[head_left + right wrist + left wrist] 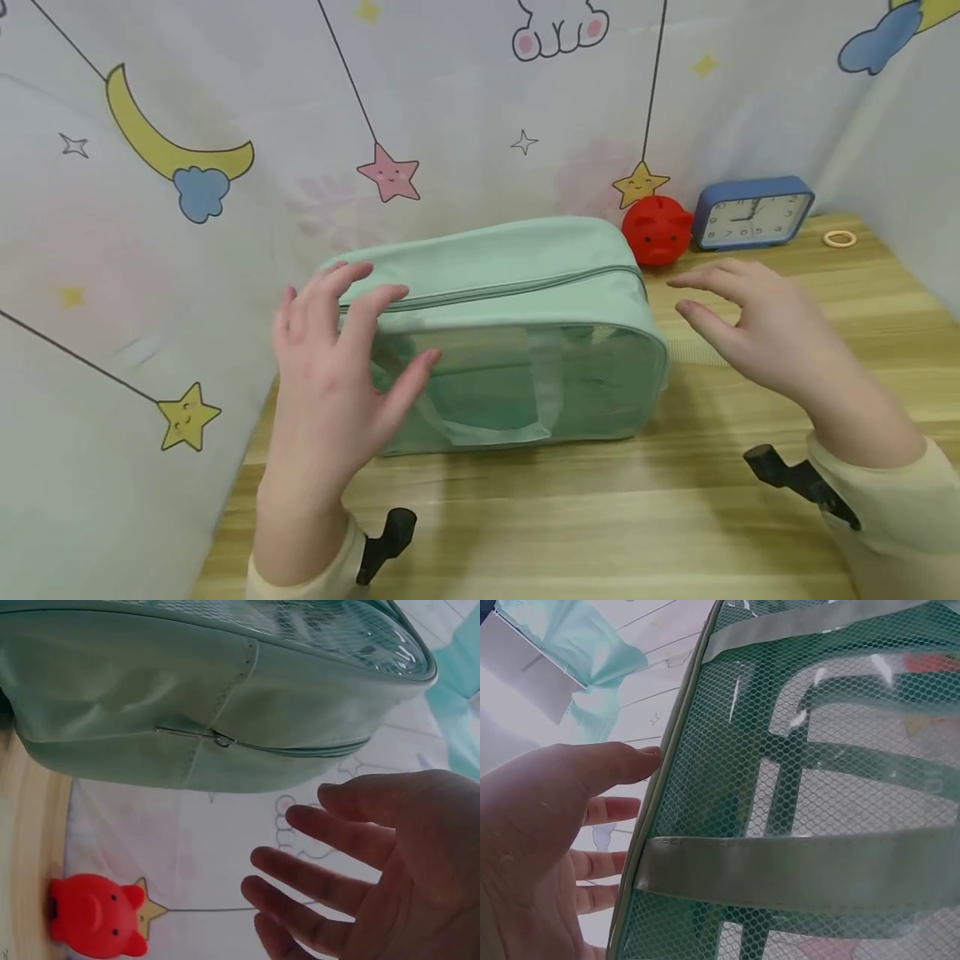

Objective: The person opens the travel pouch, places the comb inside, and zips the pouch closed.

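A mint-green zip bag with a see-through mesh front and a front strap handle stands upright on the wooden table. Its zipper runs along the top, and a metal zipper pull lies on the end face in the right wrist view. My left hand is at the bag's left end, fingers spread and slightly bent. In the left wrist view its thumb is by the bag's piped edge; whether it touches, I cannot tell. Off the right end, my right hand hovers apart from the bag with loosely bent fingers, holding nothing.
Behind the bag's right end sits a red piggy bank. Beside it stand a blue clock and, farther right, a small wooden ring. A cream strap extends from the bag's right side. A patterned curtain hangs behind the table.
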The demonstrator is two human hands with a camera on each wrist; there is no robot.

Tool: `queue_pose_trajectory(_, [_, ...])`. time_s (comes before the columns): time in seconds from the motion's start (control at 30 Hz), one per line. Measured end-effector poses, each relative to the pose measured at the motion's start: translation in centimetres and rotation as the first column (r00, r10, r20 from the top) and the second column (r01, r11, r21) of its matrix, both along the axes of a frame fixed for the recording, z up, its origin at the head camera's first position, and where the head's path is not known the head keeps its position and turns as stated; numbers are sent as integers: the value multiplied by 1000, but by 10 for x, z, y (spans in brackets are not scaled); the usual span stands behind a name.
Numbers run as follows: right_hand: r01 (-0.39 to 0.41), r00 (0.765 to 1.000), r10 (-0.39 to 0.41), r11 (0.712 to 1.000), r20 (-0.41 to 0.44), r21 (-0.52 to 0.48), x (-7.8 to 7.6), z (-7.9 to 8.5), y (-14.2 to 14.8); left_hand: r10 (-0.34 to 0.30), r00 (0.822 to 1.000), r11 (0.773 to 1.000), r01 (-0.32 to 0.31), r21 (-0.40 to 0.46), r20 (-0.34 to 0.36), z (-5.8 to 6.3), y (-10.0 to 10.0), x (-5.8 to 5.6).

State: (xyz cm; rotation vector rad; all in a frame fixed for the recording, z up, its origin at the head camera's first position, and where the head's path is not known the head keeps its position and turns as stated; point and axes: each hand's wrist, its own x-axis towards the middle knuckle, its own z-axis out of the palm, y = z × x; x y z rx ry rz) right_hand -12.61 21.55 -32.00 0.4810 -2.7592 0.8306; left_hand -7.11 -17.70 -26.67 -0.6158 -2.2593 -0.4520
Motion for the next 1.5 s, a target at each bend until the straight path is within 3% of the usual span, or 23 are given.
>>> queue_pose_trajectory(0.33, [-154,988,153,987,-15,-40,-10,-23,1,-111,992,985,102,136,62,-5,-18,-15])
queue_pose_trajectory(0.47, [-164,986,165,984,11,-74,-12,-28,2,-107,988,974,82,211,110,-5,-34,-21])
queue_pose_trajectory(0.67, [-210,976,214,975,50,-67,-15,-32,3,-74,983,979,40,199,166,-2,-46,-21])
queue_pose_trajectory(0.87, [-300,940,318,942,121,-151,-20,-37,2,-109,981,977,75,201,160,0,-47,-19])
queue_pose_trajectory(1.27, [-308,874,419,869,246,-388,-38,-58,5,-175,979,963,148,224,109,-2,-52,-15])
queue_pose_trajectory(1.4, [-315,845,458,844,277,-434,-41,-61,5,-226,965,942,180,284,136,-3,-61,-17])
queue_pose_trajectory(1.5, [-323,817,492,822,300,-468,-43,-62,4,-228,962,920,163,356,150,-5,-70,-22])
